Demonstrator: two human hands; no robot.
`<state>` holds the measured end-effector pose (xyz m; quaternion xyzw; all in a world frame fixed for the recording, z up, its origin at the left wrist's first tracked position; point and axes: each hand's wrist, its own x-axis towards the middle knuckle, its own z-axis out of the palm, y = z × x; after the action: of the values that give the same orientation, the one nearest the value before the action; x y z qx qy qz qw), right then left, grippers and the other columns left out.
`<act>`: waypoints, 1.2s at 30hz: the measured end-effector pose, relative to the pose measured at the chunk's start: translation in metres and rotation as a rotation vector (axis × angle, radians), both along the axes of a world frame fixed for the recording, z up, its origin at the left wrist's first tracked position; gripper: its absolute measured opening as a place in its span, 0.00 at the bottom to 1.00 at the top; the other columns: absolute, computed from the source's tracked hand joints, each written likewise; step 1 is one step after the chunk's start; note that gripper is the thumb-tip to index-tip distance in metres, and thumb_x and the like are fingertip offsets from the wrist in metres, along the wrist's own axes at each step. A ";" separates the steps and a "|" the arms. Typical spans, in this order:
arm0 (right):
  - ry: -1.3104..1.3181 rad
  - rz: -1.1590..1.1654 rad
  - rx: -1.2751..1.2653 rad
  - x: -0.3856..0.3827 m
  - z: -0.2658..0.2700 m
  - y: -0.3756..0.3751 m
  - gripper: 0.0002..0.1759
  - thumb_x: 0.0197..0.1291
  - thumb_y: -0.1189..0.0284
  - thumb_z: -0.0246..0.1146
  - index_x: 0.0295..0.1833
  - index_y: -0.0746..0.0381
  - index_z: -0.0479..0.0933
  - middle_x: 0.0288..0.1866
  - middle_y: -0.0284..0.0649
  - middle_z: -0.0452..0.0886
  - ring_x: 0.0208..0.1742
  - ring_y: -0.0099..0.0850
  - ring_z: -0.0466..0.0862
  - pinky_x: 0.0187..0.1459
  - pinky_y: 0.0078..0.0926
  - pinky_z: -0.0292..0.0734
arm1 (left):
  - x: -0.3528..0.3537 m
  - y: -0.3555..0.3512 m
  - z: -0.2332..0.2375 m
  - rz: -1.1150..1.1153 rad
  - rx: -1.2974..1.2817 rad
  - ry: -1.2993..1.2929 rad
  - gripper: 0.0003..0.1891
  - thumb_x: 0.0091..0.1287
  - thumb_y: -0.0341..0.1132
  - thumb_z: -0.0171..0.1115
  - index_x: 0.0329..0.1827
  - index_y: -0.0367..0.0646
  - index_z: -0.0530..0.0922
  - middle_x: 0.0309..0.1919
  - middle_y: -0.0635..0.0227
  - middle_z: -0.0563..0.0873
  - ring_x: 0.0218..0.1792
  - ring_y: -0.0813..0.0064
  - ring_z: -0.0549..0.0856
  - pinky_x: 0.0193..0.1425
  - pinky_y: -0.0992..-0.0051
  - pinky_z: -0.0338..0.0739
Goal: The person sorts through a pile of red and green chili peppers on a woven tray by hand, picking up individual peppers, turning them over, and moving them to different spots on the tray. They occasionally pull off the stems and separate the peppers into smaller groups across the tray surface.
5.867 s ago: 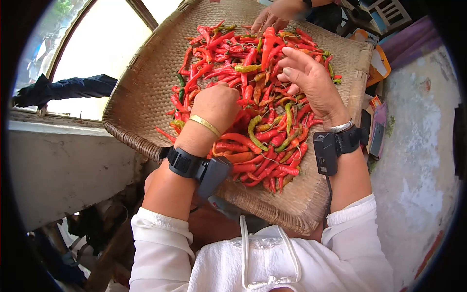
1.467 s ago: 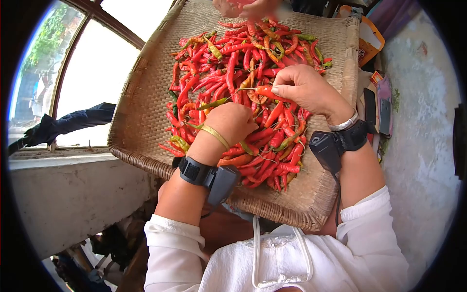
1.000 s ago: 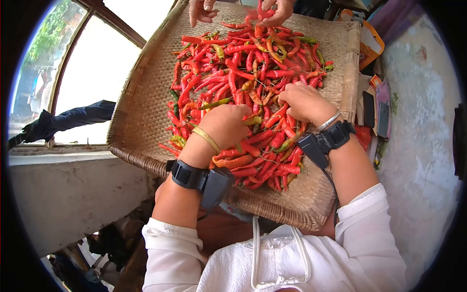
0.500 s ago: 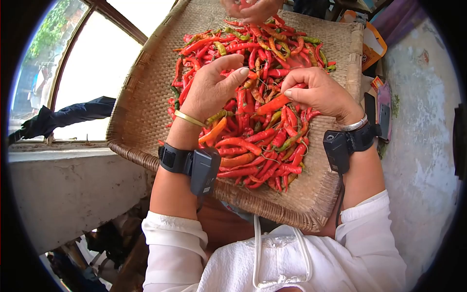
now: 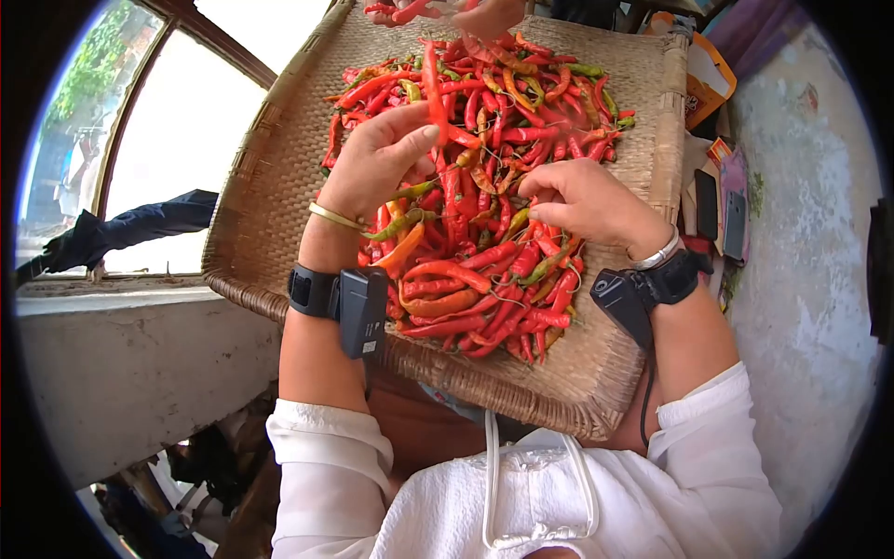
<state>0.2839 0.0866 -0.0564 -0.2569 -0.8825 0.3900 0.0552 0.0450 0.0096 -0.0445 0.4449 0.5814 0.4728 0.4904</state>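
Observation:
My left hand point(image 5: 386, 158) is over the left side of the pile, closed on a long red chili pepper point(image 5: 433, 88) that points upward between thumb and fingers. On the right side of the heap, my right hand point(image 5: 591, 203) has its fingers curled down among the peppers. Whether anything sits in its fingertips is hidden. Beneath both hands lies a heap of chili peppers point(image 5: 456, 279), mostly red with some orange and green ones. They rest in a shallow woven basket point(image 5: 265, 200).
Another person's hand point(image 5: 494, 17) is at the far edge, near red peppers. To the left are a window point(image 5: 154, 140) and a dark folded umbrella point(image 5: 154, 216). Phones point(image 5: 706, 203) lie beside the basket, near the wall point(image 5: 810, 233) on the right.
The red pepper in my right fingers is no longer there; my left hand now holds one upright. My right hand has lowered toward the pile. The other person's hand shifted left, with red peppers showing.

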 end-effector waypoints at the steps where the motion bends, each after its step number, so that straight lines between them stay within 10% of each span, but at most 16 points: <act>1: -0.024 0.081 0.092 -0.004 -0.003 -0.007 0.10 0.47 0.71 0.63 0.37 0.61 0.79 0.34 0.45 0.81 0.38 0.45 0.81 0.40 0.37 0.74 | 0.005 0.005 -0.002 0.169 0.164 -0.022 0.24 0.64 0.38 0.60 0.59 0.34 0.69 0.38 0.68 0.82 0.29 0.84 0.79 0.33 0.84 0.75; 12: -0.162 0.168 0.030 -0.015 -0.005 -0.021 0.07 0.44 0.73 0.61 0.30 0.63 0.78 0.28 0.48 0.80 0.35 0.45 0.80 0.39 0.40 0.74 | 0.037 -0.009 -0.014 -0.235 0.095 0.606 0.11 0.61 0.35 0.60 0.38 0.35 0.80 0.22 0.58 0.81 0.25 0.71 0.80 0.33 0.71 0.75; 18: 0.007 -0.058 -0.286 -0.003 0.023 0.001 0.07 0.47 0.73 0.59 0.31 0.65 0.77 0.22 0.37 0.78 0.24 0.22 0.76 0.28 0.21 0.70 | 0.034 -0.009 -0.016 -0.251 -0.009 0.497 0.10 0.61 0.36 0.57 0.35 0.38 0.80 0.25 0.56 0.83 0.28 0.59 0.82 0.34 0.67 0.75; 21: 0.183 -0.113 -0.525 0.007 0.032 0.012 0.06 0.55 0.74 0.58 0.31 0.65 0.75 0.22 0.28 0.74 0.23 0.15 0.72 0.26 0.15 0.68 | 0.031 -0.006 -0.040 -0.363 0.150 1.084 0.08 0.59 0.32 0.53 0.36 0.46 0.81 0.35 0.60 0.81 0.37 0.59 0.82 0.39 0.62 0.77; 25: 0.126 -0.157 -0.589 0.019 0.043 0.024 0.06 0.56 0.72 0.58 0.31 0.63 0.76 0.22 0.28 0.75 0.22 0.15 0.72 0.25 0.14 0.67 | 0.036 -0.009 -0.049 -0.390 0.020 1.232 0.07 0.58 0.30 0.53 0.35 0.45 0.80 0.40 0.60 0.78 0.39 0.59 0.82 0.41 0.63 0.78; 28: 0.087 -0.244 -0.527 0.017 0.040 0.031 0.07 0.58 0.70 0.59 0.36 0.64 0.76 0.23 0.28 0.76 0.22 0.15 0.73 0.25 0.12 0.68 | 0.038 -0.010 -0.045 -0.435 -0.003 1.326 0.07 0.57 0.29 0.53 0.34 0.44 0.79 0.42 0.59 0.77 0.39 0.59 0.82 0.40 0.63 0.78; 31: 0.765 -0.404 -0.719 -0.007 0.026 0.026 0.25 0.60 0.68 0.59 0.61 0.65 0.64 0.42 0.37 0.78 0.36 0.20 0.79 0.35 0.13 0.72 | 0.041 -0.012 -0.043 -0.436 0.007 1.331 0.06 0.57 0.29 0.53 0.34 0.43 0.79 0.41 0.58 0.78 0.37 0.59 0.83 0.39 0.63 0.79; 36: 0.464 -0.295 -0.379 -0.026 0.009 0.013 0.22 0.60 0.70 0.59 0.58 0.68 0.68 0.40 0.36 0.77 0.38 0.19 0.76 0.39 0.16 0.72 | 0.040 -0.017 -0.034 -0.448 -0.004 1.315 0.03 0.53 0.29 0.55 0.29 0.42 0.76 0.26 0.60 0.80 0.31 0.58 0.81 0.36 0.62 0.76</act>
<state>0.2578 0.0995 -0.0469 -0.2920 -0.7115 0.5831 0.2617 0.0846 -0.0076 -0.0781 0.7473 0.6529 -0.0085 0.1232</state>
